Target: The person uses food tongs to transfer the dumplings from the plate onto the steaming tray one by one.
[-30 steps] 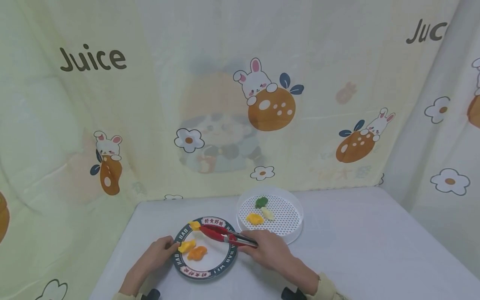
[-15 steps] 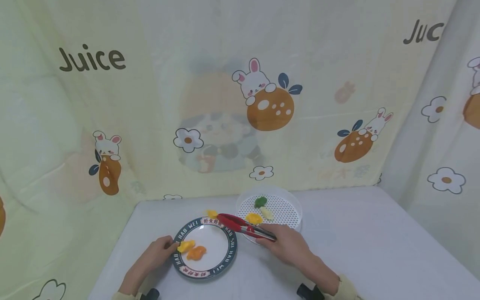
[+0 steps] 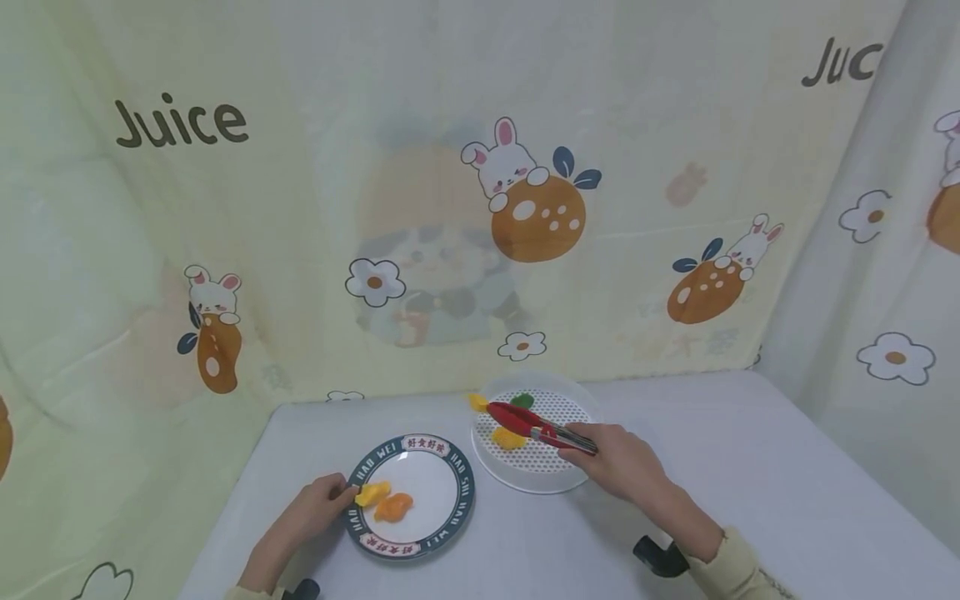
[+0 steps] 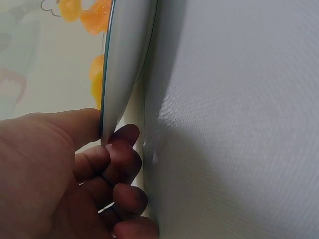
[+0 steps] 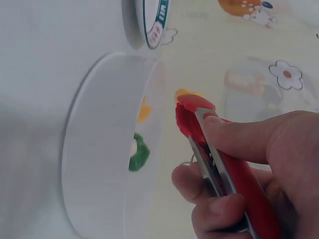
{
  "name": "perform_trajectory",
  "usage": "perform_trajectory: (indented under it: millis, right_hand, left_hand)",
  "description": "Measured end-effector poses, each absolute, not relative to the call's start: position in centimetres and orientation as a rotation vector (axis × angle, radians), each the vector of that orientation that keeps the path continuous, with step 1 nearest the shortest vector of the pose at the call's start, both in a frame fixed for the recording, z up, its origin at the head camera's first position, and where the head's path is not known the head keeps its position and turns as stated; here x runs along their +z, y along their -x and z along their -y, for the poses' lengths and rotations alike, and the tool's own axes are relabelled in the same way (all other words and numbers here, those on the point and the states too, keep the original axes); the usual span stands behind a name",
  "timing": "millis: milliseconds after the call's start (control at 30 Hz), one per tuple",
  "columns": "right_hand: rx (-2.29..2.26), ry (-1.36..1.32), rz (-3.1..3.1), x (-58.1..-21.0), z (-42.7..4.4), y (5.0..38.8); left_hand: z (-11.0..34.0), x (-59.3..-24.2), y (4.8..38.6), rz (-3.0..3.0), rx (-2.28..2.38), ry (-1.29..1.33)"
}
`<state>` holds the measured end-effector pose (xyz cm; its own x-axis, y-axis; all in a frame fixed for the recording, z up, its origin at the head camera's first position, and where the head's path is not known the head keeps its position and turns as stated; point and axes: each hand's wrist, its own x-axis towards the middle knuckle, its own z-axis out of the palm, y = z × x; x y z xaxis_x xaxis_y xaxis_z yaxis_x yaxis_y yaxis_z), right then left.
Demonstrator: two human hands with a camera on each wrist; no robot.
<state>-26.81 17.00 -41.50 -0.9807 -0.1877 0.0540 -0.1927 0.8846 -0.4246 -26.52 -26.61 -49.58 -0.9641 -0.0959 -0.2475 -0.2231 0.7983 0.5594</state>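
My left hand [image 3: 319, 505] pinches the left rim of the dark-bordered plate [image 3: 467, 492], thumb above and fingers below in the left wrist view. On that plate lie a yellow piece [image 3: 373, 493] and an orange piece [image 3: 393, 507]. My right hand [image 3: 621, 463] grips red-tipped tongs [image 3: 517, 419], which hold a small yellow piece [image 3: 477, 402] at the far-left rim of the white perforated tray [image 3: 540, 482]. Inside the tray are a green piece [image 3: 522, 401] and another yellow piece [image 3: 509, 438]; the tongs hide part of it.
A white table surface [image 3: 750, 483] extends to the right of the tray. Behind the table hangs a printed curtain [image 3: 435, 208], with a second curtain section [image 3: 885, 275] along the right side. The plate stands close to the tray's left side.
The right hand has carried the tongs and yellow piece from above the plate rightward and away, over the tray. My left hand has stayed on the plate rim.
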Motion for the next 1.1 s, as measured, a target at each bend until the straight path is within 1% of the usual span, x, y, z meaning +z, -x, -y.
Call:
perform_trajectory:
  millis: [300, 633, 867, 1100]
  right_hand:
    - [0.582, -0.319, 3.092, -41.7, -18.4, 28.3]
    - [0.515, -0.321, 3.144, -41.2, -18.5, 29.1]
    - [0.506, -0.285, 3.165, -40.8, -18.4, 29.1]
    - [0.619, -0.264, 3.109, -39.7, -18.3, 28.2]
  left_hand:
    - [26.5, -49.5, 26.4, -2.782, 0.897, 0.265]
    - [26.4, -49.2, 26.3, -2.783, 0.896, 0.272]
    - [26.4, -49.5, 26.3, -2.783, 0.899, 0.261]
    - [26.5, -49.6, 26.4, -2.786, 0.894, 0.272]
